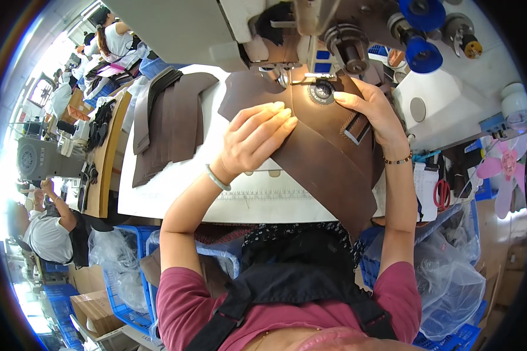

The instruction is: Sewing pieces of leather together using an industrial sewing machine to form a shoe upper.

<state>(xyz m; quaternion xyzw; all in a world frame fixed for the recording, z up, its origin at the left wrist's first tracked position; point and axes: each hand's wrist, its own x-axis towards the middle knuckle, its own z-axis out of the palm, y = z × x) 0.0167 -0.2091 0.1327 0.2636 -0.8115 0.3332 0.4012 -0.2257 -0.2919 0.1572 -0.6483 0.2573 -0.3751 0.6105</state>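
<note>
A large brown leather-like piece (pixel 328 169) lies under the sewing machine head (pixel 287 35) and hangs over the table's front edge. My left hand (pixel 255 137) lies on its left part, fingers closed together and tips pressed at the material. My right hand (pixel 376 111) grips its right side, thumb on top beside a round black disc (pixel 322 92) with a pale ring; the other fingers are mostly hidden. Below that thumb, a dark rectangular patch (pixel 356 127) with a silvery stripe sits on the piece. Lamp light falls around the needle area.
Stacked brown cut pieces (pixel 175 123) lie on the white table (pixel 152 202) to the left. Red-handled scissors (pixel 442 195) and a pink fan (pixel 506 167) are at the right. Blue crates (pixel 143 251) with plastic bags flank my lap. Other people (pixel 50 234) work at the far left.
</note>
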